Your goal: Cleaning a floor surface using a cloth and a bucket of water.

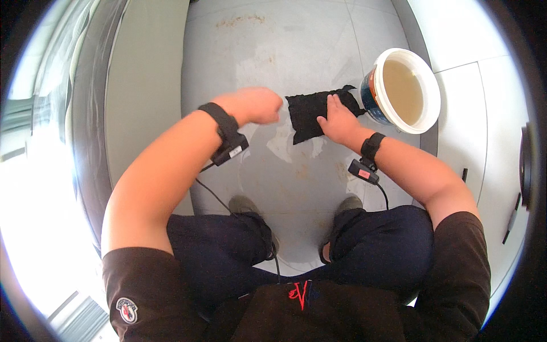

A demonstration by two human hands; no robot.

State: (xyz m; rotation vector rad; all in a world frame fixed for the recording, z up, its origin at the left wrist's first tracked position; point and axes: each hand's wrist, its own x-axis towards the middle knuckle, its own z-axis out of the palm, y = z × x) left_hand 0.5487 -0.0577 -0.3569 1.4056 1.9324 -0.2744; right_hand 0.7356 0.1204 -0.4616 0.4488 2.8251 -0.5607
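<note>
A black cloth (pixel 306 115) with ragged edges is spread on the grey tiled floor (pixel 295 179). My right hand (pixel 339 122) rests flat on its right part, thumb apart from the fingers. Just left of the cloth, apart from it, is my left hand (pixel 254 104), blurred and curled like a fist. Nothing shows in it, though its palm side is hidden. Close to the cloth's right end is a white-rimmed plastic bucket (pixel 371 96) with a printed side, holding cloudy brownish water (pixel 401 92).
Wet patches and brown stains (pixel 241 20) mark the floor. White cabinet fronts (pixel 459 102) with black handles (pixel 464 175) run along the right. A pale grey panel (pixel 145 85) borders the left. Cables (pixel 213 194) hang from wrist-mounted devices, and my shoes (pixel 243 204) are below.
</note>
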